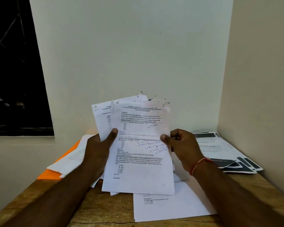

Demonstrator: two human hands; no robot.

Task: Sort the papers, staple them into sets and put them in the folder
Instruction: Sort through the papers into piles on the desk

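Head view hides most of our orange folder (pixel 47 175) under loose sheets (pixel 72 159) on the table (pixel 97 210); the print blurs. Our left hand (pixel 99 145) grips the fanned papers (pixel 138 161) upright over the table, thumb in front; our right hand (pixel 183 145) pinches their right edge.

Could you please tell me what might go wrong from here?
The fanned white printed sheets are pinched only at their sides by the left hand and right hand; one may slip onto the white sheet lying on the wooden table. Handwritten corner numbers 5 and 3 suggest stapling now would fix a wrong order.
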